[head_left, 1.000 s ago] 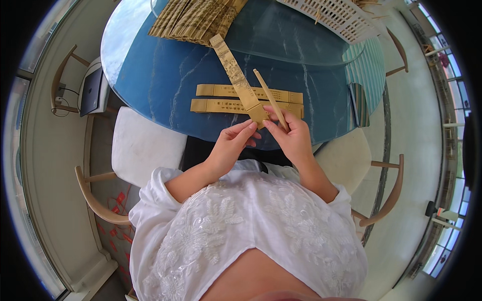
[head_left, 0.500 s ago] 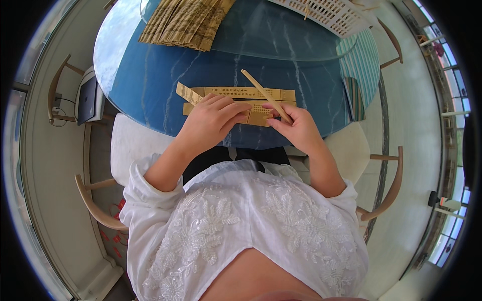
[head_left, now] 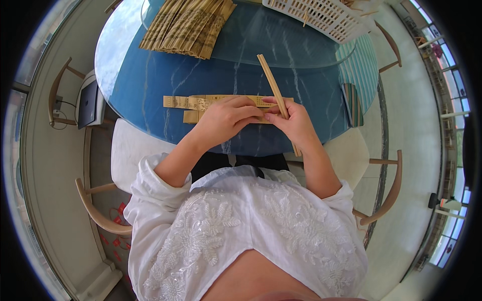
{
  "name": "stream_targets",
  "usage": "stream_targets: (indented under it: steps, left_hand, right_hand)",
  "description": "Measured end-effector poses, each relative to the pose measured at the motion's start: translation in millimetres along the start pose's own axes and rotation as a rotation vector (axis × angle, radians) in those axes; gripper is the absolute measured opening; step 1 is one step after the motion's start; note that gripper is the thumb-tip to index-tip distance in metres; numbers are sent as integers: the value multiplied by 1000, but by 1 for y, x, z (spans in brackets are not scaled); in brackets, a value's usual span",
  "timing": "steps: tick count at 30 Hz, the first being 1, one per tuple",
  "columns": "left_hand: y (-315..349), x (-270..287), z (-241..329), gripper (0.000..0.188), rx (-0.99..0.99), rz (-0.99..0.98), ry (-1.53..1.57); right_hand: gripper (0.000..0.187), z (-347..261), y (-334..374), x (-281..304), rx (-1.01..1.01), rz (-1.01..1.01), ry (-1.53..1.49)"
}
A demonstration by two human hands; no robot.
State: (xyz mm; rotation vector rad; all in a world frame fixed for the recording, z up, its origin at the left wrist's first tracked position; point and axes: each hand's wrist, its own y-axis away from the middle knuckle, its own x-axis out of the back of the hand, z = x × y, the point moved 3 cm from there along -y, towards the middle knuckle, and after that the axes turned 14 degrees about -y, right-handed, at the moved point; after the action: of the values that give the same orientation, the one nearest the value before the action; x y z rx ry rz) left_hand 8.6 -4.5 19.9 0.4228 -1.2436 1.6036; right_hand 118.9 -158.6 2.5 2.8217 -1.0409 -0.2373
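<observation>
My right hand is closed around a pair of wooden chopsticks, which slant up and away past the fingers. Its thumb and fingertips also meet the end of a brown paper chopstick sleeve. Closed over the same sleeve, my left hand pinches near that end and hides much of the paper. Exactly how the fingertips grip it is hard to see. Just beyond, more printed paper sleeves lie flat on the blue marbled table, partly under my left hand.
A fanned stack of printed paper sleeves rests at the far left on a round glass turntable. At the far right stands a white plastic basket holding chopsticks. A striped cloth hangs at the right edge; a laptop is off left.
The chopsticks have tipped more upright in my right hand, and both ends now show. My hands have drawn together at the sleeve's end. The slanted paper strip at left now lies flat.
</observation>
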Motion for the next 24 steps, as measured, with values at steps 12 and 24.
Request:
stream_targets:
  steps: [12,24]
  left_hand:
    - [-9,-4,-8,10,-15,-19,18]
    - [-9,-9,-32,8,185,-104,197]
  right_hand:
    - [35,0,-7,1,-19,-13,-37]
    - [33,-22,34,21,443,175,828]
